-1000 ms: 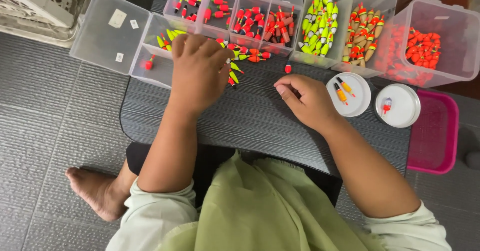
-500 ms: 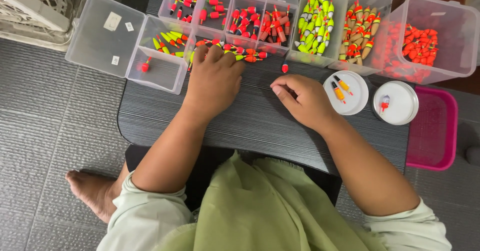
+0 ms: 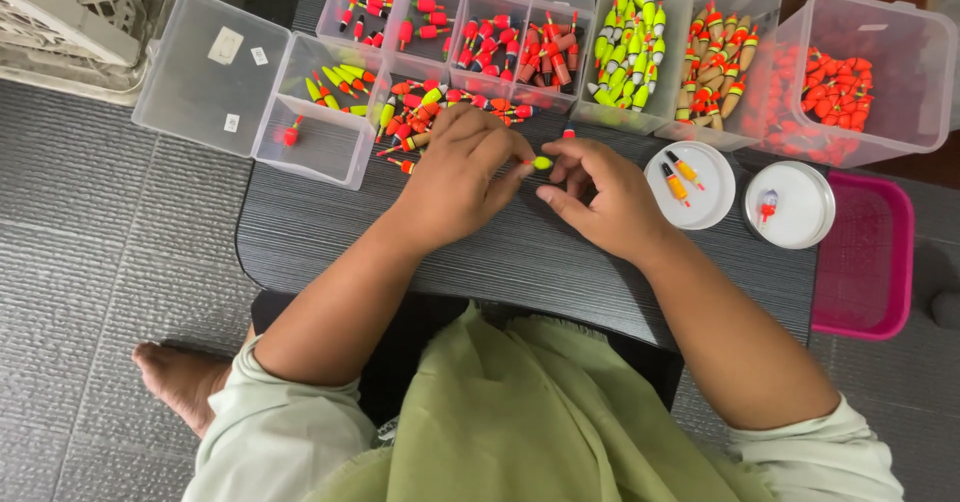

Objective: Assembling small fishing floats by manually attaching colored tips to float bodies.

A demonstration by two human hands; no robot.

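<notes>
While both hands meet over the dark table (image 3: 330, 252), the left hand (image 3: 455, 177) pinches a small yellow-green float (image 3: 542, 163) at its fingertips, and the right hand (image 3: 605, 197) curls loosely beside it, holding nothing I can see; best bet is a light pinch so it doesn't roll into the loose float pile (image 3: 420, 112); the float's stem is hidden by fingers, hard to tell.
</notes>
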